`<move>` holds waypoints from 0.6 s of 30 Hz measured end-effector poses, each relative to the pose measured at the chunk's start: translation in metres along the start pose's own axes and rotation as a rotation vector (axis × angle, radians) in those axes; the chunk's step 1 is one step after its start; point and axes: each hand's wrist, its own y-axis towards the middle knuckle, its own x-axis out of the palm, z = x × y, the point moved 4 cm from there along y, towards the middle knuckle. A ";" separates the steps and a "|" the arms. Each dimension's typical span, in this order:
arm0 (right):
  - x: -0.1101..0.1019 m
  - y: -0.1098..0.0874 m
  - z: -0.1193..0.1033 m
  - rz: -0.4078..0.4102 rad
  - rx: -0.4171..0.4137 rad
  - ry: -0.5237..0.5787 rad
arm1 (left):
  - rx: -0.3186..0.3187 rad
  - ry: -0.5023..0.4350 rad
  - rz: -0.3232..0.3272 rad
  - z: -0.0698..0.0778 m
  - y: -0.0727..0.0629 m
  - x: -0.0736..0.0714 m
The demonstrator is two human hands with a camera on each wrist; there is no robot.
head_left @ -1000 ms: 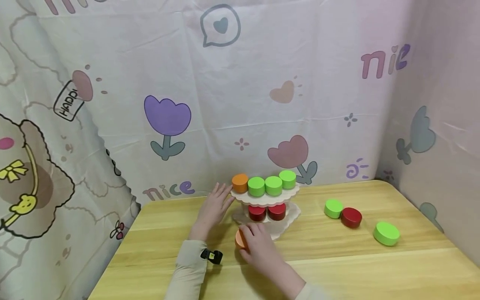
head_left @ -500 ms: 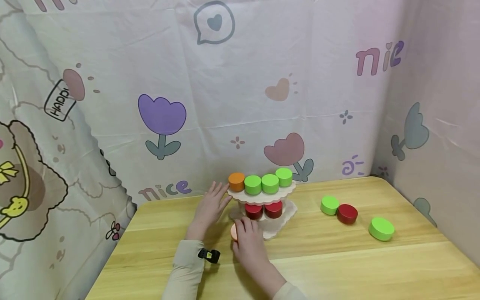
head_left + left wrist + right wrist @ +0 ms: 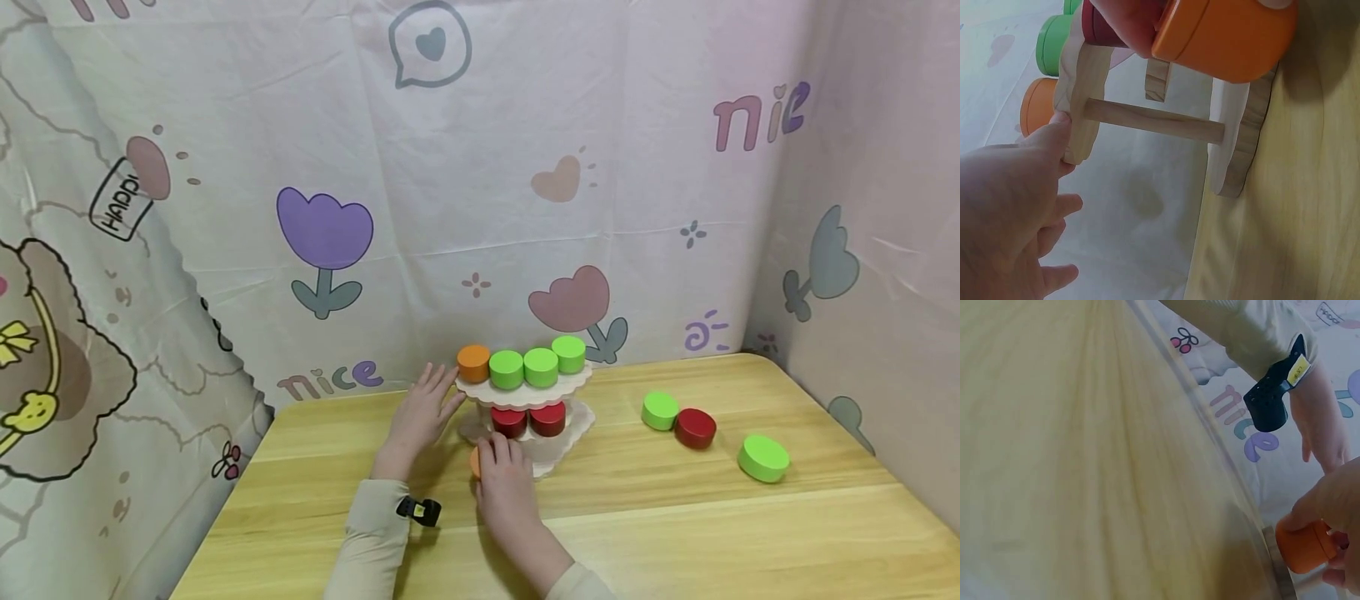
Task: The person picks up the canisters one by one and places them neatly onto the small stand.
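A two-tier wooden stand with scalloped tiers [image 3: 536, 400] stands near the table's back. On its upper tier sit an orange cylindrical block [image 3: 473, 364] and several green ones [image 3: 541, 367]; two red blocks [image 3: 547, 419] rest on the lower tier [image 3: 557, 448]. My left hand [image 3: 416, 421] touches the upper tier's left edge beside the orange block, its other fingers spread apart in the left wrist view. My right hand [image 3: 510, 496] grips another orange cylindrical block [image 3: 1229, 37] at the front left of the lower tier. Whether that block bears on the tier is unclear.
To the right on the wooden table [image 3: 675, 533] lie a green block [image 3: 661, 411], a red block [image 3: 695, 428] touching it, and another green block [image 3: 763, 458] nearer the front. A patterned cloth [image 3: 450, 167] hangs behind the table. A black wrist camera [image 3: 1269, 400] sits on the left sleeve.
My right hand has brought the orange block slightly forward to the lower tier's front left, turning so the hand hides more of it. The left hand stays at the upper tier.
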 end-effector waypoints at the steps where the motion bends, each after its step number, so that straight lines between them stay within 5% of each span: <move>1: 0.000 0.000 0.000 0.001 0.002 -0.002 | 0.000 0.000 0.000 0.000 0.000 0.000; 18: -0.002 -0.001 0.000 0.017 -0.005 0.056 | -0.001 -0.012 0.004 0.001 -0.002 0.000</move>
